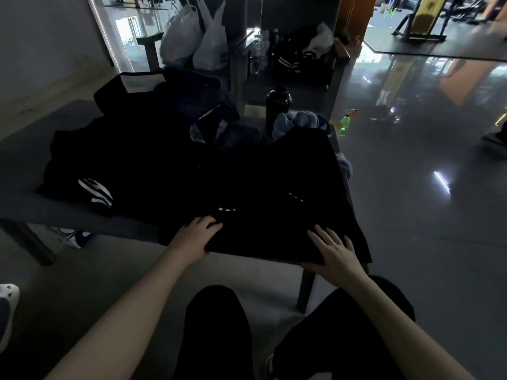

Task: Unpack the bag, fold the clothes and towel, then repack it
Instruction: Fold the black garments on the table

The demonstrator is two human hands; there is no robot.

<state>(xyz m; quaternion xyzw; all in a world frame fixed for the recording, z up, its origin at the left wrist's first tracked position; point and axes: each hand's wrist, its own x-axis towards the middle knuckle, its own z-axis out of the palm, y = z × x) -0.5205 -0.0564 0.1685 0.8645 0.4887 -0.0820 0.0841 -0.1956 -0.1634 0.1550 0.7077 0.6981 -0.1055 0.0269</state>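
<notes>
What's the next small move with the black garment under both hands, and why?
Probably lift the near edge and fold it away over the rest. The black garment lies spread on the bench, its near edge hanging over the front; the left hand and right hand both rest on that edge, apparently not yet gripping.

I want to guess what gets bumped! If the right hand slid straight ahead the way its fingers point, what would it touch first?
The right hand lies flat on the black garment, fingers pointing up and left. It would probably just keep sliding over that cloth, towards the short white dashes. Depth is hard to judge.
</notes>
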